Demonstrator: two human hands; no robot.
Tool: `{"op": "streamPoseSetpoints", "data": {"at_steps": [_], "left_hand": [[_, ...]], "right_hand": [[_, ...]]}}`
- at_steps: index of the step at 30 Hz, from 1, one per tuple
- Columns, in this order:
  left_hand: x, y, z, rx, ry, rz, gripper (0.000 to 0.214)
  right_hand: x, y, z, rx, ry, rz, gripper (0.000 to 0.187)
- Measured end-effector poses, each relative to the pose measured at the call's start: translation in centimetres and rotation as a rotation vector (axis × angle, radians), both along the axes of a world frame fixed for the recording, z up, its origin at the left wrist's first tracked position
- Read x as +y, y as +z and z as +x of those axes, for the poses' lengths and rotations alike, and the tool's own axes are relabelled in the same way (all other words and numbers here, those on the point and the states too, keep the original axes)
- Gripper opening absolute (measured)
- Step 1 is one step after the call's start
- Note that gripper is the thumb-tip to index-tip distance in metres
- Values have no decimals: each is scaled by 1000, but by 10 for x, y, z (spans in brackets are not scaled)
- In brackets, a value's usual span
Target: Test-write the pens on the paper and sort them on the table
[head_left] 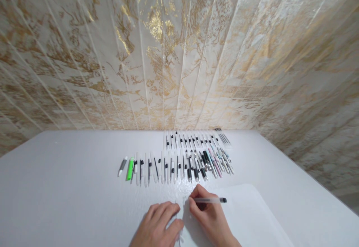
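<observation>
My right hand [209, 217] is closed around a clear pen [209, 200] with a black end, which points out to the right. The pen's tip is hidden behind my fingers, close to faint marks near the left side of a white sheet of paper [249, 209]. My left hand [159, 224] lies flat by the sheet's left side, its fingers stretched out and thumb apart. A thin dark line [179, 239] runs beside that thumb; I cannot tell whether it is the paper's edge or a slim object.
Beyond my hands, several disassembled pens [168, 168] lie in a row on the white table [70, 187]. A green highlighter [130, 168] and a grey-and-white pen [122, 166] lie at its left end. Clear-packed pens [193, 140] lie behind. A gold-patterned wall [157, 71] borders the table.
</observation>
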State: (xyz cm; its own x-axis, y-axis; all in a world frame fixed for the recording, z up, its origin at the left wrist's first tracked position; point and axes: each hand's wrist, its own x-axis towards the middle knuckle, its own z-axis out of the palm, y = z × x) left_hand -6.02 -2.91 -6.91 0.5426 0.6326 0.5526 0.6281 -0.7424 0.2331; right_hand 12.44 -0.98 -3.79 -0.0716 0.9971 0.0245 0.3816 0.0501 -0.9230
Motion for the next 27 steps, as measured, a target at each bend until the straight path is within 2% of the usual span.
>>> {"op": "streamPoseSetpoints", "data": {"at_steps": [6,16,27], "left_hand": [[3,-9,3,-90,13,95,37],[-1,2,-3,16,0,-15,28],[0,5,-2,0,1,6,28]], "right_hand": [[0,-2,0,-17,-4,8,18],[1,0,0,-17,-17,-8,17],[0,0,-1,-26,-15,11,16]]}}
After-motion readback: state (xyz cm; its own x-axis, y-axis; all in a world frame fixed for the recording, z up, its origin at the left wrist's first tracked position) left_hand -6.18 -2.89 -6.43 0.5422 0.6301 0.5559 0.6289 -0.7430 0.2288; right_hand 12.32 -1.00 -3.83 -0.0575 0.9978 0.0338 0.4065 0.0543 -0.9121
